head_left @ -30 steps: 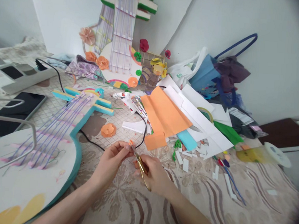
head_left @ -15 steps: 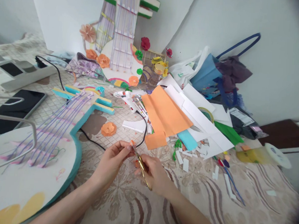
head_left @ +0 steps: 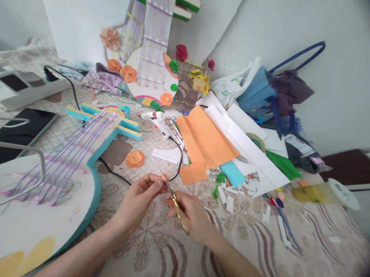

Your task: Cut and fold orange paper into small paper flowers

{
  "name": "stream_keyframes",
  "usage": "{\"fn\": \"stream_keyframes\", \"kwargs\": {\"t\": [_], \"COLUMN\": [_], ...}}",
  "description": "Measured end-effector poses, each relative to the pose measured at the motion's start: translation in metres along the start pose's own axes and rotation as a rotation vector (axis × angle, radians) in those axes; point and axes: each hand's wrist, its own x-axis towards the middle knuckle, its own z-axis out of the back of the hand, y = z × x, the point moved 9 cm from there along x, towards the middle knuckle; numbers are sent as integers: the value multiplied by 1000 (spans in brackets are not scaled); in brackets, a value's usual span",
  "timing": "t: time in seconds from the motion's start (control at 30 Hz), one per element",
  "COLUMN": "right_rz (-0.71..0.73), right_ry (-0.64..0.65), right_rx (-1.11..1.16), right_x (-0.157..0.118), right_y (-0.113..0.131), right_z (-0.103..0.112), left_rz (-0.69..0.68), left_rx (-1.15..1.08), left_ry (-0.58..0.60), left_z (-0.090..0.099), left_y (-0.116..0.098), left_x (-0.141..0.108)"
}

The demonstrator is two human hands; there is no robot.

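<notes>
Between its thumb and fingers, my left hand pinches a small piece of orange paper. My right hand is closed on gold-handled scissors, whose blades point up and left at the orange piece. Part of the piece is hidden by my left fingertips. An orange paper flower lies beyond my left hand. Orange sheets and a white glue gun lie farther back. Small orange scraps are visible beneath my hands.
A cardboard guitar lies at left beside a phone; others stand behind. A black cord passes just beyond my hands. Paper scraps, white sheets, a yellow container and bags are at right.
The scissors have shifted very slightly at the orange piece; both hands keep nearly the same place. The view has moved a little.
</notes>
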Motion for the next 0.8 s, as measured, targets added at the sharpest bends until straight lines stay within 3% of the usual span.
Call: {"fn": "stream_keyframes", "kwargs": {"t": [0.2, 0.5, 0.8], "right_rz": [-33, 2, -19], "right_ry": [47, 123, 185], "right_rx": [-77, -124, -153], "right_x": [-1, -8, -14], "right_y": [-6, 6, 7], "right_z": [1, 14, 24], "left_rz": [21, 51, 92], "left_rx": [5, 47, 107], "left_ry": [12, 59, 179], "left_z": [1, -5, -12], "left_y": [3, 2, 4], "left_x": [0, -1, -1]}}
